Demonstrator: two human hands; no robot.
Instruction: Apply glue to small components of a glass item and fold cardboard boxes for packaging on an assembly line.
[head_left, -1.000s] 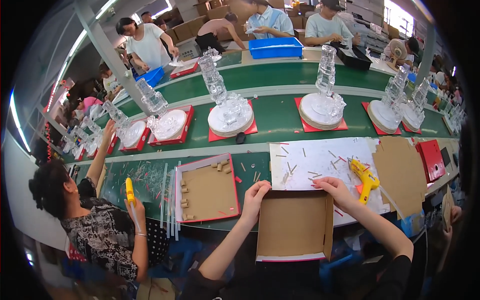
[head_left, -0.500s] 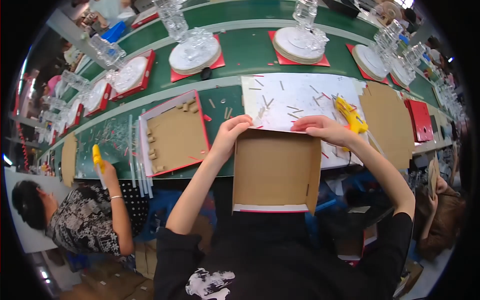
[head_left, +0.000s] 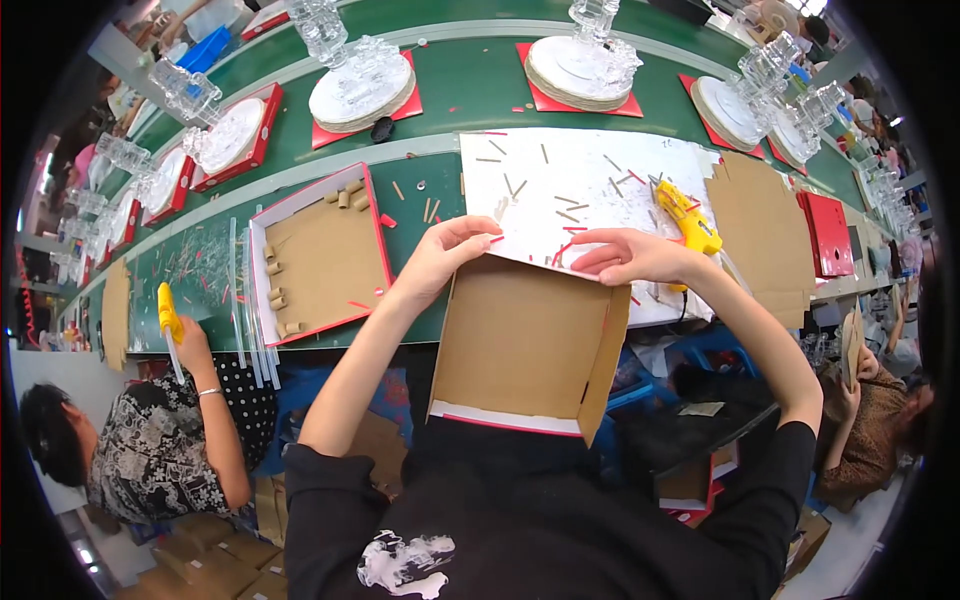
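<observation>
A shallow open cardboard box (head_left: 515, 345), brown inside with white and red edging, is tilted up at the table's near edge, against my black shirt. My left hand (head_left: 447, 257) pinches its far left corner, and a small red sliver shows by the fingertips. At the far right corner, my right hand (head_left: 632, 257) has thumb and fingers closed on the far wall. Just beyond my right hand, a yellow glue gun (head_left: 688, 218) lies on a white sheet (head_left: 540, 160) strewn with short brown and red strips.
Left of my box lies another red-edged box (head_left: 325, 260) with several cardboard rolls inside. Clear glue sticks (head_left: 255, 310) rest beside it. Round white stacks (head_left: 362, 92) on red boxes line the far belt. At left, a co-worker's hand (head_left: 192, 345) holds a yellow glue gun.
The box has turned slightly, its near side swinging left, while both my hands keep to its far edge. The whole view has shifted a little.
</observation>
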